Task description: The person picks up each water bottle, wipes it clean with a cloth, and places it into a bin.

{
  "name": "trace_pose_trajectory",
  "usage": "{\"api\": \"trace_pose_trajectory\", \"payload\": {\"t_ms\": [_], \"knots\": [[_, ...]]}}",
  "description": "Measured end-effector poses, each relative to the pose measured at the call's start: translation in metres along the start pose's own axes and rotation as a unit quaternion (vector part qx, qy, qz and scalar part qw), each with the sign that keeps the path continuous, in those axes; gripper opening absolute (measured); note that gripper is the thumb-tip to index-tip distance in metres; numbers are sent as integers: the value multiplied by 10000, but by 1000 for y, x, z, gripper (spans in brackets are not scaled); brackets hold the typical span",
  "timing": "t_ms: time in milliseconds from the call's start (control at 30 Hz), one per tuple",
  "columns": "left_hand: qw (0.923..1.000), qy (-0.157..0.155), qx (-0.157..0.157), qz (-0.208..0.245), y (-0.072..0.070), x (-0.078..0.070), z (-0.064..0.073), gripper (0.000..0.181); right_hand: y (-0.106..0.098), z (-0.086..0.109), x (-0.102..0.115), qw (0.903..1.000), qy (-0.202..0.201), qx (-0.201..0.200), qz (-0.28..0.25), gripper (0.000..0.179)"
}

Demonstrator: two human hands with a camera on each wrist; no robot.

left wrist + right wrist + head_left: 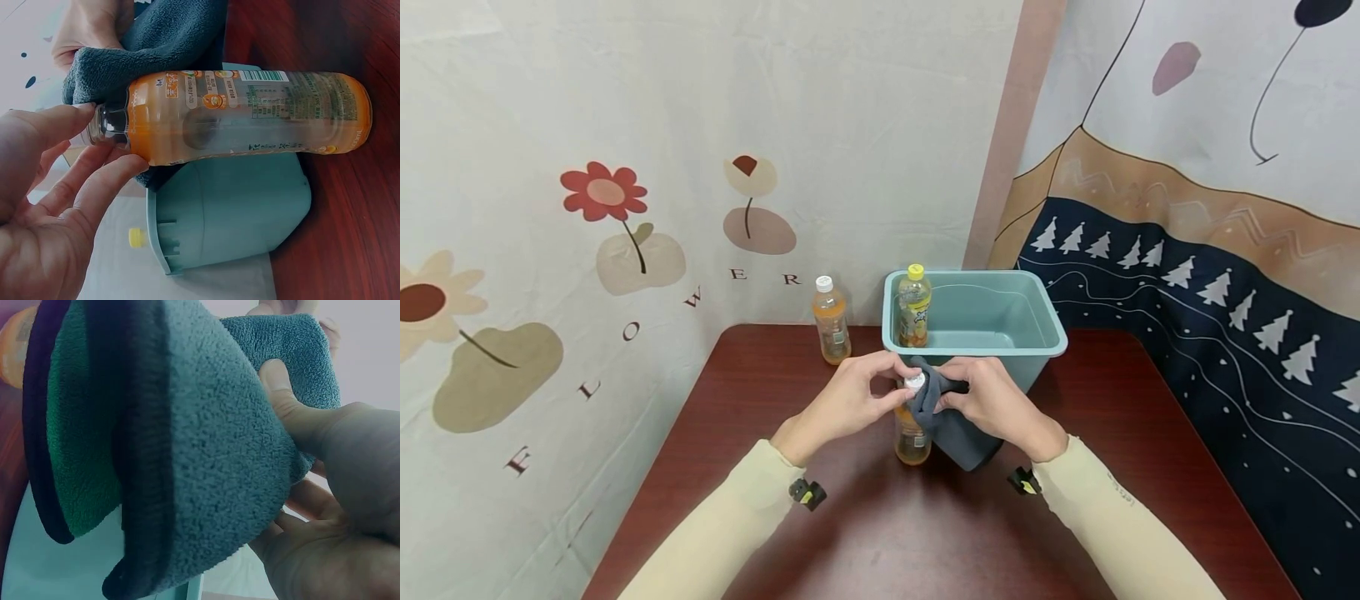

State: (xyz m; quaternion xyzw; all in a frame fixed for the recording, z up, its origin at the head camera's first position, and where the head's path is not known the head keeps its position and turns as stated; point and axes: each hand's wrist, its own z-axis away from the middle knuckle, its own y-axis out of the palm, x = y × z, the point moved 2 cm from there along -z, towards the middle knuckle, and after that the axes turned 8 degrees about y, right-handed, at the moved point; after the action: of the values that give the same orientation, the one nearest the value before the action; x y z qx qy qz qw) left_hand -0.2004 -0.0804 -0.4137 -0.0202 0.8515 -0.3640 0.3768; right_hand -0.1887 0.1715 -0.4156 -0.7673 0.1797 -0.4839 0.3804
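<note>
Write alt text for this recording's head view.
The left hand grips a white-capped bottle near its top while the right hand holds a gray cloth against it. Behind, another bottle stands beside a teal bin holding a yellow-capped bottle.

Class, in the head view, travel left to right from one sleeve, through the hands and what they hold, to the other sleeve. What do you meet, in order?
Left sleeve → left hand → bottle → cloth → right hand → right sleeve.
</note>
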Motion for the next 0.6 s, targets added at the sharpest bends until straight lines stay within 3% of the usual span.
{"api": "trace_pose_trajectory", "payload": {"t_ms": [600], "knots": [[10000,-31,-8,70,1,3,0,19,0,0,2,10000,45,1,-64,45]]}}
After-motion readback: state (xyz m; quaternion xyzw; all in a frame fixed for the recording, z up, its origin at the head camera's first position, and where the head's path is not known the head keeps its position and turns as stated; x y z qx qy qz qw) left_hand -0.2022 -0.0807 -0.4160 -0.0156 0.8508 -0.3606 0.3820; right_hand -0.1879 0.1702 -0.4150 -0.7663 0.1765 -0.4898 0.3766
